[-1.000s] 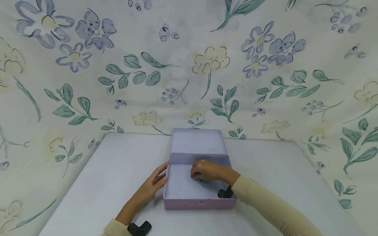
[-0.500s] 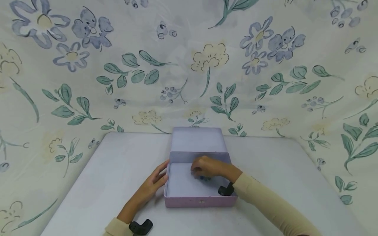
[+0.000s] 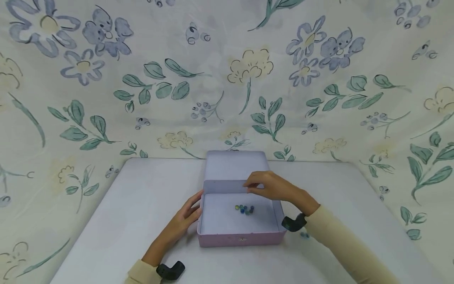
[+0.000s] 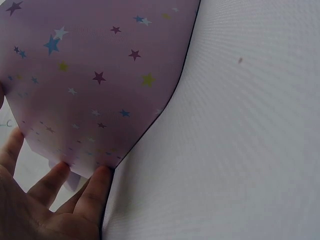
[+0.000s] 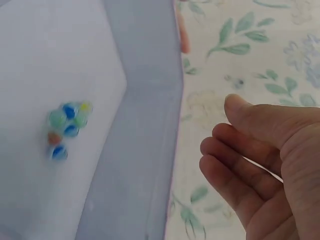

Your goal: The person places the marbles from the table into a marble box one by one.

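A pink box [image 3: 241,239] stands on the white table with its lid [image 3: 235,165] swung back. Several glass marbles [image 3: 244,209] lie in a small cluster on its pale floor; in the right wrist view these marbles [image 5: 67,122] are blue, green, yellow and brownish. My left hand [image 3: 181,225] touches the box's left side with spread fingers; the left wrist view shows its fingertips [image 4: 102,172] against the star-printed wall [image 4: 95,75]. Raised over the box's back right part, my right hand [image 3: 271,186] has loosely bent fingers and nothing between thumb and fingertips [image 5: 207,145].
A few more marbles [image 3: 304,235] lie on the table [image 3: 330,189] right of the box, close to the right sleeve [image 3: 349,244]. Behind the table hangs a flower-printed cloth [image 3: 213,79]. Each wrist carries a black camera [image 3: 171,271].
My right hand has lifted from the marbles and moved up and to the right, so the cluster now shows. More marbles on the table have come into view. The left hand stays in place.
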### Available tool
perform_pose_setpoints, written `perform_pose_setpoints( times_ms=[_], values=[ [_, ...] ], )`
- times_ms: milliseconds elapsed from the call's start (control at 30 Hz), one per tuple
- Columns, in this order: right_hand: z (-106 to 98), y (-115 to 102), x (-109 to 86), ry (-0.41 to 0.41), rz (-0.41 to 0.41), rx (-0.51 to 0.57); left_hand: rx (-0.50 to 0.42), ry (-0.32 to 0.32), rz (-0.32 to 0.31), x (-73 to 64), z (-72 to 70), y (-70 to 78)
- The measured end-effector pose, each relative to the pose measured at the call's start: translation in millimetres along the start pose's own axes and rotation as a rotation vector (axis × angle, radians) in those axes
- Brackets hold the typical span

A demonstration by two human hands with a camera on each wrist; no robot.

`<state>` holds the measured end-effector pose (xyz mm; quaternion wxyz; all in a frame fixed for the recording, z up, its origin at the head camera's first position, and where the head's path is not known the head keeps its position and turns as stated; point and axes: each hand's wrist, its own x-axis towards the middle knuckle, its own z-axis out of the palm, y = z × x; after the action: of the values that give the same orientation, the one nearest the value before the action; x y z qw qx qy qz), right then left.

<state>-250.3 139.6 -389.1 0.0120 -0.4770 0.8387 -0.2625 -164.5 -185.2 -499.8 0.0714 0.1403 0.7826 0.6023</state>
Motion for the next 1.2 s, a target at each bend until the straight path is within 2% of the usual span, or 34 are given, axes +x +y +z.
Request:
perform_pose_setpoints(
  times_ms=[233, 433, 600, 800, 967, 1200],
  values=[
    [-20, 10, -57.8, 0.069, 0.14, -0.004, 0.013, 0.01, -0.019, -0.2, 0.6, 0.9],
    [-16, 23, -112.8, 0.114, 0.242, 0.011, 0.017, -0.008, -0.012, 0.0, 0.5, -0.6],
    [-10, 30, -146.0, 0.127, 0.298, 0.022, 0.015, -0.01, -0.006, 0.8, -1.8, -1.5],
    [-3, 34, -171.4, 0.079, 0.363, 0.052, 0.005, -0.013, 0.013, 1.4, -2.1, -0.5],
    [6, 35, -185.8, 0.036, 0.42, 0.075, -0.034, -0.031, -0.007, 0.5, -1.4, 1.6],
    [17, 37, -194.4, 0.031, 0.409, 0.084, -0.034, -0.023, -0.009, -0.3, -2.0, 2.5]
  ],
)
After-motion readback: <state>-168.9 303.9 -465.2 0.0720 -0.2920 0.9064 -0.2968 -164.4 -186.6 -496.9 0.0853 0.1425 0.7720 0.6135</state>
